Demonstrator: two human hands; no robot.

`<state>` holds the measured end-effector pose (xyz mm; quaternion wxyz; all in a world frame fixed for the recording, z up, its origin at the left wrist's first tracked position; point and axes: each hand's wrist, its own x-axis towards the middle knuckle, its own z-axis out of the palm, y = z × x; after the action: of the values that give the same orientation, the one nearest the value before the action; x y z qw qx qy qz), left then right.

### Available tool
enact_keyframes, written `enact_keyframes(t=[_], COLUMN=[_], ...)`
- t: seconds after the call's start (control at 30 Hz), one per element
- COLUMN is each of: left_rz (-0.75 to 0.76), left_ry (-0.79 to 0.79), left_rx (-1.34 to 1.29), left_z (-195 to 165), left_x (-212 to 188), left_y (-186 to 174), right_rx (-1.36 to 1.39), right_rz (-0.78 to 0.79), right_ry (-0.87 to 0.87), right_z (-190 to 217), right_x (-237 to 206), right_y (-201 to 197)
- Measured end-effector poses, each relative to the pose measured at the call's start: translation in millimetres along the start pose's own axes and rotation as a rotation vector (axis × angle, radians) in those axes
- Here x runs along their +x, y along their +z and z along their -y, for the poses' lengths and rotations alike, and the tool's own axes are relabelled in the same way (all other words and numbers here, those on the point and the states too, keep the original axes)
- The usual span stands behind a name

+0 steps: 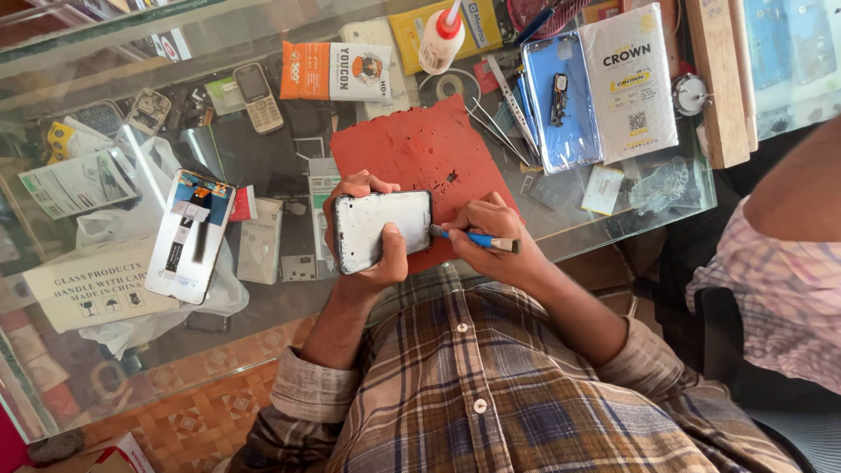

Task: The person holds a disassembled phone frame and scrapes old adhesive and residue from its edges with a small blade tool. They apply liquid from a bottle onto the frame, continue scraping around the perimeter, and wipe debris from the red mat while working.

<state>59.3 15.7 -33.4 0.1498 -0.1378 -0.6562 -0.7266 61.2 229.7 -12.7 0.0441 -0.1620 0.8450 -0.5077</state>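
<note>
Just below the middle of the frame, the left hand [363,232] wraps around a phone frame [384,229], thumb on its lower edge and fingers curled over the top, holding it flat above the red work mat [420,149]. The right hand [491,232] pinches a blue-handled tool [477,237] like a pen, its tip touching the right edge of that pale frame. So the work looks to be mid-way, as far as I can judge: the phone is opened and stripped to a shell, one edge is being worked, and nothing is refitted yet. Count with me: one phone frame in hand, one blue tool, one red mat. At left of centre lies one phone display unit [188,235] face up on a plastic bag, and at upper left one small keypad phone [257,95]. At upper right sits one blue back cover [561,101] with a small dark part on it, next to one white packet [629,83]. One glue bottle [440,37] with a red cap stands at top centre, and at least two slim metal tweezers [504,123] lie beside the mat. Another person's sleeve [771,298] shows at the right edge.
</note>
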Motion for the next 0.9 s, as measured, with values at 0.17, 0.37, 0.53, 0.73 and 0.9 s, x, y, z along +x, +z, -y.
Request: enact_keyframes(t=[0.17,0.37,0.53,0.73,0.9], left_rz=[-0.048,-0.091,-0.068,-0.063,-0.067], left_ry=[-0.087,-0.188,-0.170,-0.174,-0.175], left_rx=[-0.046,-0.080,-0.034,-0.032,-0.031], left_z=[-4.4,-7.9,-7.1,-6.5,-6.7], left_x=[0.5,1.9,3.5,3.5,3.3], left_y=[1.6,4.4,6.2,4.9,5.7], right_rx=[-0.020,-0.164,-0.099,-0.124,-0.102], right_rz=[-0.117,-0.016,-0.066,0.016,0.033], right_ry=[-0.072,-0.240,-0.202,-0.166,-0.201], right_z=[-2.2,1.1,0.7,-2.9,1.7], right_x=[10.6,18.4,18.5,16.9,17.2], right_y=[0.8,-5.0,-8.6,-13.1,-14.4])
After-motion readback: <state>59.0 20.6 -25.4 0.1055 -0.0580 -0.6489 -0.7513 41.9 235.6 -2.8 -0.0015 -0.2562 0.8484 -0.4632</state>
